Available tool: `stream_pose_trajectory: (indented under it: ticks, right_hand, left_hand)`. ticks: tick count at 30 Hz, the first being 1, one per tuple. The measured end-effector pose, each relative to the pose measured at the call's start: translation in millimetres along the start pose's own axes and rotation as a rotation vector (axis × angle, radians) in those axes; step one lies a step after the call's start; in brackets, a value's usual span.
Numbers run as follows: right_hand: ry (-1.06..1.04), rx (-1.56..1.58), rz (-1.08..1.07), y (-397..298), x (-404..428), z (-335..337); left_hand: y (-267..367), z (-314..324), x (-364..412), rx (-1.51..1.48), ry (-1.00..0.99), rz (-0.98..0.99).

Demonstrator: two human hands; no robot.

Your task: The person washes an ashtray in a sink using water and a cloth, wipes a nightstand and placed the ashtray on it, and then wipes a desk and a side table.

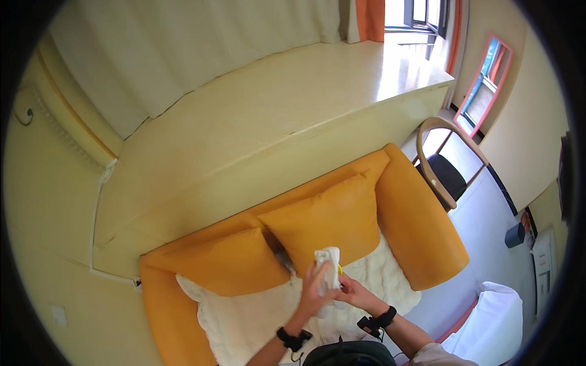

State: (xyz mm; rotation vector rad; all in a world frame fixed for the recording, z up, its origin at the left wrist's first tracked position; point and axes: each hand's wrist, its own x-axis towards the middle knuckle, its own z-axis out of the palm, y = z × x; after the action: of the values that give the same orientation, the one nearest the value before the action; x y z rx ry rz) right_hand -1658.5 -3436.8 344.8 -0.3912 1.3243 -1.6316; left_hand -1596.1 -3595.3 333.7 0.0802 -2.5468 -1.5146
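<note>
A white, soft-looking bundle (328, 277), perhaps a folded cloth, is held up over the seat of an orange sofa (412, 224). My left hand (313, 293) is wrapped around its left side, slightly blurred. On the lower right, my right hand (356, 295) grips the same bundle. A small yellow piece (340, 270) shows at the bundle's right edge; most of it is hidden, so I cannot tell what it is. Beneath both hands lies a cream fluffy sofa cover (256, 315). Two orange cushions, a left one (229, 265) and a right one (329, 219), lean against the backrest.
A broad pale ledge (256, 110) runs behind the sofa, below a cream curtain (206, 41). To the right stand a wooden chair (446, 176) with a dark seat and a pink-framed mirror (487, 87). White fabric (492, 325) covers something at the lower right.
</note>
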Motion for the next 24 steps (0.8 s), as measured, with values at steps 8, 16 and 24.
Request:
stream_pose_trajectory:
  ticks: [8,16,24]
  right_hand:
    - [0.331,0.041,-0.259,-39,13,19]
    - [1.167,0.014,0.007,41,-188,-128]
    - [1.480,0.041,0.242,89,-299,-213]
  left_hand:
    - [27,-144,66,-0.240,0.090,0.063]
    - [-105,-446,179,0.108,0.923,0.074]
    - [-20,-150,409,0.603,0.326,0.237]
